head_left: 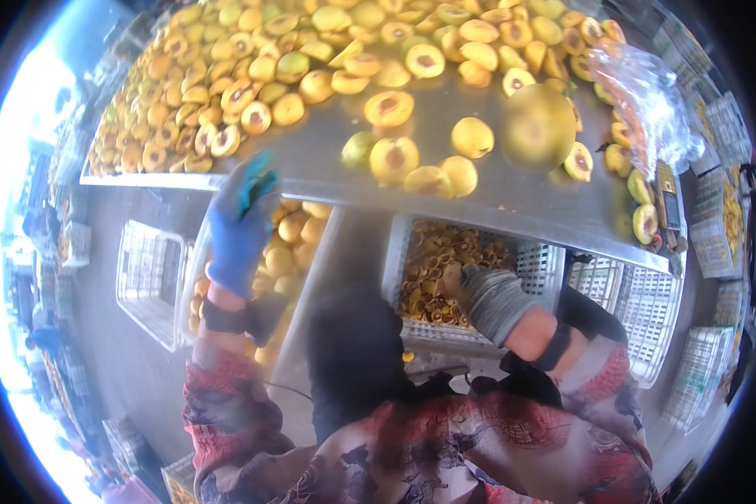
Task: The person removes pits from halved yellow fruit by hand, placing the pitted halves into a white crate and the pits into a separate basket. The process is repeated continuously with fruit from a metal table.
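My left hand [244,223], in a blue glove with teal fingers, is raised at the near edge of the metal table [311,172]. Its fingers look apart and hold nothing visible, though they are blurred. Below it, yellow peach halves [286,252] fill a container. My right hand [489,302], in a grey knit glove, is curled over a crate [539,273] of brown pits and scraps [445,260]. Its fingers are closed, and what they grip is hidden. Several cut yellow peach halves [392,160] lie on the table in front of me, some with brown centres facing up.
A large heap of peach halves [252,76] covers the far side of the table. Clear plastic film [651,105] and a small dark device [670,202] lie at its right end. White crates [147,269] stand on the floor at left, with more crates [647,311] at right.
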### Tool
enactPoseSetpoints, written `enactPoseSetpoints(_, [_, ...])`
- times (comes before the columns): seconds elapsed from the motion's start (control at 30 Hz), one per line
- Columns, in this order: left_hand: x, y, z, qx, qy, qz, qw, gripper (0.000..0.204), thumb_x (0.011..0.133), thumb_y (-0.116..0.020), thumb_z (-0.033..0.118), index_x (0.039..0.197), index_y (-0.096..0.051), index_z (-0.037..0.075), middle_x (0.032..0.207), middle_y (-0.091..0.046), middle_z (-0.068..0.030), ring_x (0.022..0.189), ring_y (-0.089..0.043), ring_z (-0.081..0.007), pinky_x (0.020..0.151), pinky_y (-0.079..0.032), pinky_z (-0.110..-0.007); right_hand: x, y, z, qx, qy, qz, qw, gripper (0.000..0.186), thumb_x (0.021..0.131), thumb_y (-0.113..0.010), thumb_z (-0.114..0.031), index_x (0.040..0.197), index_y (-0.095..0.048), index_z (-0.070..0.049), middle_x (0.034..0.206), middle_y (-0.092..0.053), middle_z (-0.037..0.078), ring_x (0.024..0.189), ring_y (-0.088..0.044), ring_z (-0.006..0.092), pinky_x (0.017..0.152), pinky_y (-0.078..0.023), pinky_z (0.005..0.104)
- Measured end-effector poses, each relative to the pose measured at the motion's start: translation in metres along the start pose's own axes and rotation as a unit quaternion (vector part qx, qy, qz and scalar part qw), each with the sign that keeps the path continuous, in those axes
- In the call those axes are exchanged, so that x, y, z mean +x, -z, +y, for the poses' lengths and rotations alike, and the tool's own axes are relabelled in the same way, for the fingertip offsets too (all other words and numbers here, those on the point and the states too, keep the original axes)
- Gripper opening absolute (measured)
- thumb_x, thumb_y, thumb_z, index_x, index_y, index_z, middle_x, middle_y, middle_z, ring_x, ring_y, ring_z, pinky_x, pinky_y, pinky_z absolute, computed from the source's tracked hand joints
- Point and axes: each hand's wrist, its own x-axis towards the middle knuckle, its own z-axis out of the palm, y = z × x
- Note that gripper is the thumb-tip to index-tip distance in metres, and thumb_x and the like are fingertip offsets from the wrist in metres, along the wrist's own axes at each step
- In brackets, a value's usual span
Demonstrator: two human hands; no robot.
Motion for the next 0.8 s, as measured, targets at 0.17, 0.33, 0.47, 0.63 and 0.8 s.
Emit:
enactPoseSetpoints(0.17, [0.047, -0.076, 0.004, 0.23, -0.098, -0.13, 0.959, 0.042, 0.082, -0.061, 0.015, 0.123, -0.055, 0.009, 0.104, -0.065, -0.0131, 0.09, -0.063, -0.0225, 0.078, -0.05, -0.034, -0.011, -0.006, 0.005, 0.09, 0.065, 0.092, 0.99, 0.023, 0.091, -0.041, -0.013, 0.112, -0.046, -0.006, 0.089, -0.061, 0.016, 0.072, -0.062, 0.0323, 0.056, -0.048, 0.0429])
enactPoseSetpoints(0.33, [0.075, -0.126, 0.009, 0.498, -0.193, -0.252, 0.807, 0.044, 0.079, -0.057, 0.022, 0.122, -0.055, 0.012, 0.115, -0.06, -0.0166, 0.105, -0.056, -0.0362, 0.091, -0.045, -0.044, -0.026, -0.005, 0.008, -0.035, 0.049, 0.083, 0.995, 0.03, 0.09, -0.046, -0.017, 0.117, -0.044, -0.004, 0.092, -0.06, 0.016, 0.07, -0.061, 0.0327, 0.056, -0.047, 0.0429])
enactPoseSetpoints(0.47, [0.084, -0.135, 0.004, 0.511, -0.14, -0.312, 0.789, 0.051, 0.072, -0.064, 0.016, 0.121, -0.054, 0.01, 0.116, -0.059, -0.0171, 0.105, -0.056, -0.0355, 0.091, -0.046, -0.041, -0.024, -0.004, 0.016, -0.008, 0.081, 0.167, 0.983, 0.034, 0.088, -0.05, -0.022, 0.118, -0.046, -0.006, 0.087, -0.059, 0.015, 0.067, -0.061, 0.0311, 0.053, -0.047, 0.0419])
enactPoseSetpoints(0.63, [0.082, -0.085, -0.011, 0.401, -0.149, -0.2, 0.882, 0.053, 0.07, -0.074, 0.018, 0.117, -0.054, 0.005, 0.101, -0.061, -0.0125, 0.094, -0.059, -0.0216, 0.079, -0.048, -0.033, -0.027, 0.042, 0.002, 0.042, 0.02, 0.206, 0.977, 0.019, 0.084, -0.055, -0.017, 0.102, -0.056, -0.01, 0.095, -0.058, 0.011, 0.073, -0.063, 0.0267, 0.058, -0.051, 0.042])
enactPoseSetpoints(0.8, [0.067, -0.009, 0.035, -0.145, 0.019, -0.109, 0.983, 0.045, 0.087, -0.058, 0.017, 0.127, -0.047, 0.0, 0.114, -0.056, -0.0158, 0.09, -0.06, -0.0239, 0.078, -0.054, -0.035, -0.033, 0.052, 0.017, 0.106, 0.017, 0.342, 0.934, 0.035, 0.074, -0.068, -0.004, 0.105, -0.05, -0.005, 0.075, -0.059, 0.011, 0.065, -0.061, 0.0301, 0.056, -0.048, 0.0364])
